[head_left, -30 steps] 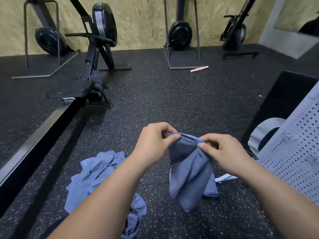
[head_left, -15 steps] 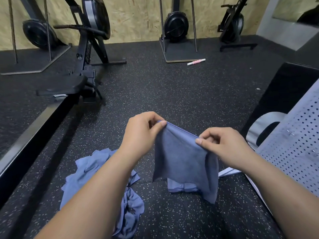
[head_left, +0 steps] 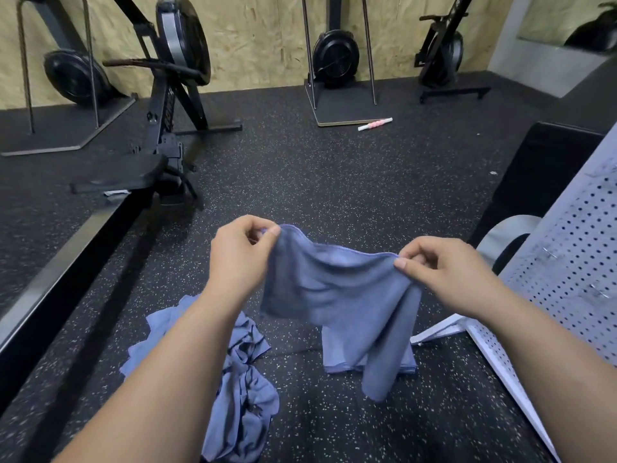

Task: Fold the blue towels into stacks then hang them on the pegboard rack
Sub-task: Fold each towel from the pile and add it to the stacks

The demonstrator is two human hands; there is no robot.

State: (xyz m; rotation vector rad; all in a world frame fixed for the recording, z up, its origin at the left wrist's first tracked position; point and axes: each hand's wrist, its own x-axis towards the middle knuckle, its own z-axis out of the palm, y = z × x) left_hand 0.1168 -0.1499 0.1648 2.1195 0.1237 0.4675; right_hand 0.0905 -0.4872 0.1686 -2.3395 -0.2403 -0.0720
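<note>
Blue towel (head_left: 337, 289) held up — crumpled pile (head_left: 240, 396) left, pegboard rack (head_left: 574, 262) right.

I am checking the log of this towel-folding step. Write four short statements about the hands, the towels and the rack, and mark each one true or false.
1. The left hand and the right hand each pinch the top edge of one blue cloth towel. True.
2. The crumpled pile of blue towels lies to the right of that towel. False: it lies to the left, by the left forearm.
3. A flat folded stack of blue towels lies on the black speckled rubber floor. True.
4. A blue towel hangs on the white perforated pegboard rack. False: no towel shows on its visible part.
</note>
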